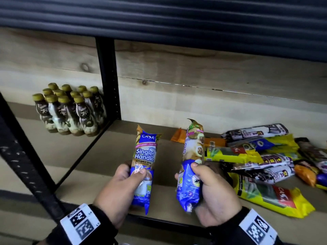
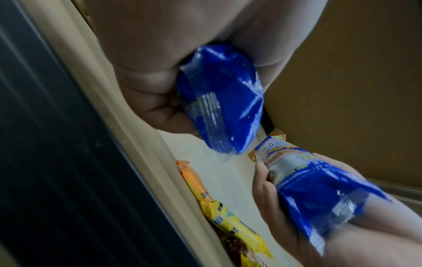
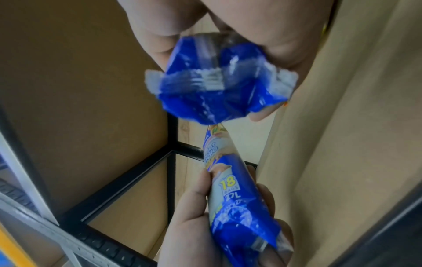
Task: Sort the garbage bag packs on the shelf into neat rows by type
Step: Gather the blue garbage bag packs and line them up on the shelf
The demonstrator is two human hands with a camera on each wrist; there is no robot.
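holding one blue garbage bag pack in each hand, i'm above the front of the wooden shelf (image 1: 99, 156). my left hand (image 1: 115, 190) has its fingers (image 1: 141, 172) and thumb wrapped round the lower half of the left pack (image 1: 144, 161), which stands nearly upright with its front facing me; i can read "singlet handle garbage bag" on it. my right hand (image 1: 212, 193) is clenched round the lower part of the right pack (image 1: 192, 161), thumb across the front, and this one is turned edge-on and leans slightly left. the two packs are near each other, apart, not touching, both lifted off the shelf board.

to the right, a loose pile of packs (image 1: 261, 161) lies flat on the shelf: yellow ones, black-and-white ones, some orange, overlapping at mixed angles. nearest the front edge lies a yellow pack (image 1: 269, 197) slanted across the board. an orange pack (image 1: 178, 136) sits behind the right pack, towards the back wall.

past the black upright post (image 1: 108, 78), in the next bay to the left, stands a cluster of bottles (image 1: 69, 110) with gold caps.
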